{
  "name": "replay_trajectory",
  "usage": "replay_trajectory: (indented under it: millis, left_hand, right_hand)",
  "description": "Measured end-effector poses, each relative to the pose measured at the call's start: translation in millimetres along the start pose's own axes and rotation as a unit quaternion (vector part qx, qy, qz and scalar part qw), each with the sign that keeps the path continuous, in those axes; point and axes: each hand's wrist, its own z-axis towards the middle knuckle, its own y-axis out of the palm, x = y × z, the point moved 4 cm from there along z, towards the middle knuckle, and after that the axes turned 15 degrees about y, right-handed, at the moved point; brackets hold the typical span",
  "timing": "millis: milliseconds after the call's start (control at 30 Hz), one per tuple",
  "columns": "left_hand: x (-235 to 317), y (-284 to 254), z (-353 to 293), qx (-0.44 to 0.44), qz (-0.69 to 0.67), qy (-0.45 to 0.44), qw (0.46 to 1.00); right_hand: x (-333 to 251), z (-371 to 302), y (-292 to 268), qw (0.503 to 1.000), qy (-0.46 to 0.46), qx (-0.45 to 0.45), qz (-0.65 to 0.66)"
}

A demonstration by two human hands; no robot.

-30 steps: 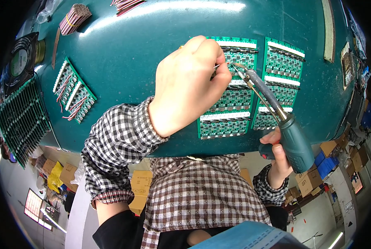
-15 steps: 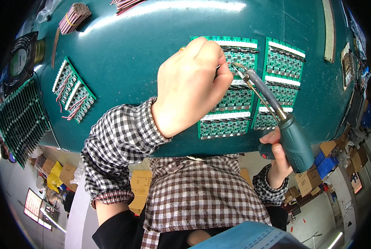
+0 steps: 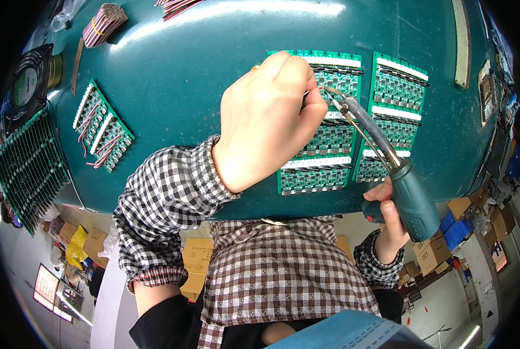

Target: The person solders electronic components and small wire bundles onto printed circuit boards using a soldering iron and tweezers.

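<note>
My left hand (image 3: 269, 119) is closed over a green circuit board panel (image 3: 324, 145) on the teal table (image 3: 202, 75), pinching something small and thin at its fingertips that I cannot make out. My right hand (image 3: 388, 224) grips the teal handle of a soldering gun (image 3: 408, 195), whose metal barrel slants up and left. Its tip (image 3: 330, 93) meets the board right beside my left fingertips. A second green panel (image 3: 394, 110) lies just to the right of the first.
A smaller board with red wires (image 3: 102, 127) lies at the left. A stack of green boards (image 3: 24, 166) and a black fan (image 3: 26, 87) sit at the far left edge. A bundle of wires (image 3: 104, 22) lies at the top left. Cardboard boxes (image 3: 446, 244) stand below.
My left hand has shifted slightly on the board. The soldering gun stays at nearly the same spot.
</note>
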Motion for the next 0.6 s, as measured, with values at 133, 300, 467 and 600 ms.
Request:
replay_trajectory:
  millis: [133, 300, 467, 600]
  left_hand:
    - [0.1, -0.3, 0.3, 0.0, 0.0, 0.0, 1.0]
    - [0.0, 0.5, 0.2, 0.001, 0.0, 0.0, 1.0]
    - [0.2, 0.4, 0.5, 0.005, -0.002, 0.0, 1.0]
    - [1.1, -0.4, 1.5, 0.005, -0.002, 0.0, 1.0]
  right_hand:
    - [1.0, -0.8, 0.2, 1.0, 0.004, 0.002, 0.009]
    - [1.6, -1.4, 0.0, 1.0, -0.019, 0.011, 0.008]
    - [2.1, -2.3, -2.1, 1.0, -0.023, 0.016, 0.007]
    - [0.3, -1.9, -2.3, 0.999, -0.022, 0.011, 0.02]
